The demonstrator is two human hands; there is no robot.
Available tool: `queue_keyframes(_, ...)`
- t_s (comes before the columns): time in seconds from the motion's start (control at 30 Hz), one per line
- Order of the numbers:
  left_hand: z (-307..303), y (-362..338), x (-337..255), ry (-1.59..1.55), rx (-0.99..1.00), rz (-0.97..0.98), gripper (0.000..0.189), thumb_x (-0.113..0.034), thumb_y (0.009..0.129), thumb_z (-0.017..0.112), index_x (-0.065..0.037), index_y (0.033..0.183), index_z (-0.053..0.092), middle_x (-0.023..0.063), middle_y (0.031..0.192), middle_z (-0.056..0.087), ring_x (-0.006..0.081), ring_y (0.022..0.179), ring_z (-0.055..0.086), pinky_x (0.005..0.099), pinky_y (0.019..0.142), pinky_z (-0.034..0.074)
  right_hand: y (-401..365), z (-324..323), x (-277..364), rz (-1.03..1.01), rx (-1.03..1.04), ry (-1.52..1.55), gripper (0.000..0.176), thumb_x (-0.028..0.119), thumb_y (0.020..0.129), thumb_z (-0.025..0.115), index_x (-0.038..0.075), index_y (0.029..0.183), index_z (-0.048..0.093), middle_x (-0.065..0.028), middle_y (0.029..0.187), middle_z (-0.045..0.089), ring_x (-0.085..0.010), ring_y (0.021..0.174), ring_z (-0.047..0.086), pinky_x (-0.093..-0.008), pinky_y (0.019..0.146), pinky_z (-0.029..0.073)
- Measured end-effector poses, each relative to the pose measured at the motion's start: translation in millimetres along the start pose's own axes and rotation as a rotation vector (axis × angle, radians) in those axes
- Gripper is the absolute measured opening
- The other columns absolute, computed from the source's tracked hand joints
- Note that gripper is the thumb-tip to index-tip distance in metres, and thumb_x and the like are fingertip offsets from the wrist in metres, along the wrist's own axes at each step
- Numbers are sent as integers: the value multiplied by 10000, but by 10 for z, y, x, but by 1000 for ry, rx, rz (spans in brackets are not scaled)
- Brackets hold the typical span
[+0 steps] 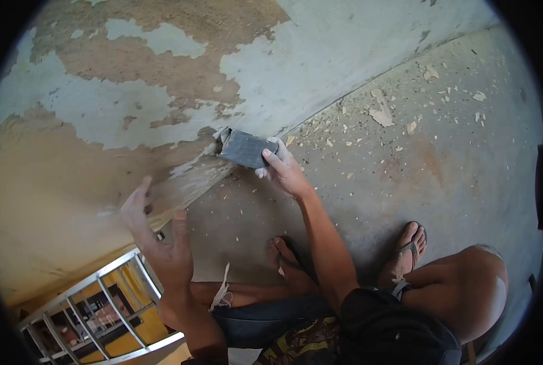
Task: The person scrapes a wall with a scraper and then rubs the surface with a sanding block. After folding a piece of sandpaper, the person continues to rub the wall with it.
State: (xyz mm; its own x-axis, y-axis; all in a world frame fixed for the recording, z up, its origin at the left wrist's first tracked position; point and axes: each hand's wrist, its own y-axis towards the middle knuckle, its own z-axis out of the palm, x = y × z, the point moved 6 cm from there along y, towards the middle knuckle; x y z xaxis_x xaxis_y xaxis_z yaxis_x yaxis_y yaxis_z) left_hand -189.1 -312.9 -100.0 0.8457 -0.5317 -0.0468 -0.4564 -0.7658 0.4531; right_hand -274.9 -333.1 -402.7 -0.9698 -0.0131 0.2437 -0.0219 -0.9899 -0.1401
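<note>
Head view, looking down at the wall/floor joint.

- R hand (283, 173): centre of frame, just right of middle. Fingers closed round the right end of a gray block (244, 149), thumb on the near face. Firm hold.
- Block: flat, rectangular, dark gray. It sits at frame centre with its left end against the wall (320, 55), right where the wall meets the floor (454, 158). Slightly tilted, left end higher. Can't tell what the far face looks like.
- L hand (159, 234): lower left of centre. Palm open, fingers spread, holding nothing. Fingertips close to the wall surface; can't tell if they touch.
- Wall: fills upper left and top. Pale blue-gray paint in patches, with large bare brown/tan areas between them. Pale scraped streak runs from the block down-left toward the L hand.
- Floor: bare concrete, right half of frame. Paint flakes (381, 115) scattered on it, densest near the wall line in the upper right.
- Feet in sandals: one (293, 264) at lower centre, other (408, 246) to its right. Bent knee (472, 286) at lower right.
- Dark shorts (271, 322) at bottom centre.
- Metal frame (95, 304) w/ rungs at lower left, something yellow behind it.
</note>
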Motion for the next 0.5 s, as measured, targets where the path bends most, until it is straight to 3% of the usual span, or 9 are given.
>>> queue_keyframes(0.07, 129, 48, 23, -202, 330, -251, 647, -225, 898, 641, -68, 1471, 385, 164, 1290, 509, 240, 1135, 508, 371, 957, 418, 0, 212, 71, -8, 129, 1, 352, 194, 1006, 549, 72, 1274, 355, -91, 1145, 529, -152, 930, 566, -327, 741, 529)
queue_keyframes(0.17, 287, -43, 23, -250, 392, -317, 764, -269, 859, 720, -98, 1504, 348, 170, 1310, 512, 247, 1124, 526, 370, 924, 437, -143, 639, 71, 69, 316, -52, 346, 213, 1009, 544, 81, 1272, 361, -97, 1149, 528, -165, 958, 572, -332, 790, 535)
queue_keyframes(0.2, 325, -33, -33, -278, 311, -276, 652, -259, 819, 770, -25, 1367, 506, 144, 1154, 606, 234, 980, 575, 354, 840, 461, -170, 752, 144, 65, 318, -48, 346, 213, 1009, 544, 81, 1272, 361, -97, 1149, 528, -165, 958, 572, -332, 790, 535)
queue_keyframes(0.23, 374, -20, -42, -275, 316, -266, 652, -259, 819, 770, -25, 1367, 506, 144, 1154, 606, 234, 980, 575, 354, 840, 461, -202, 887, 212, 80, 357, -81, 339, 217, 1014, 532, 85, 1271, 355, -87, 1117, 528, -159, 966, 574, -322, 801, 527)
queue_keyframes(0.3, 431, 16, 36, -363, 320, -453, 442, -236, 841, 755, 19, 1179, 626, 126, 958, 686, 192, 811, 617, 309, 757, 481, -224, 974, 298, 70, 391, -107, 331, 221, 1020, 520, 89, 1271, 349, -76, 1085, 529, -152, 973, 576, -311, 812, 520)
queue_keyframes(0.33, 421, 64, -21, -363, 324, -434, 442, -236, 841, 755, 19, 1179, 626, 126, 958, 686, 192, 811, 617, 309, 757, 481, -206, 963, 318, 56, 379, -132, 349, 225, 1006, 548, 84, 1277, 381, -73, 1093, 541, -155, 985, 579, -318, 834, 512)
queue_keyframes(0.4, 415, 141, -127, -401, 291, -440, 296, -213, 858, 738, 42, 995, 674, 100, 811, 705, 164, 702, 615, 301, 695, 490, -159, 877, 407, 31, 368, -165, 366, 230, 993, 576, 79, 1284, 413, -70, 1101, 553, -157, 997, 583, -325, 855, 504)
queue_keyframes(0.47, 444, 172, -93, -388, 405, -446, 279, -194, 868, 727, 47, 996, 669, 89, 833, 699, 150, 734, 608, 293, 716, 486, -196, 778, 597, -179, 443, -720, 394, 237, 938, 662, 64, 1263, 523, -44, 1105, 588, -144, 1021, 583, -326, 890, 482)
queue_keyframes(0.5, 490, 143, -68, -366, 520, -466, 262, -175, 878, 715, 53, 997, 665, 77, 855, 693, 136, 767, 601, 285, 736, 483, -228, 730, 652, -179, 439, -717, 394, 237, 938, 662, 64, 1263, 523, -44, 1105, 588, -144, 1021, 583, -326, 890, 482)
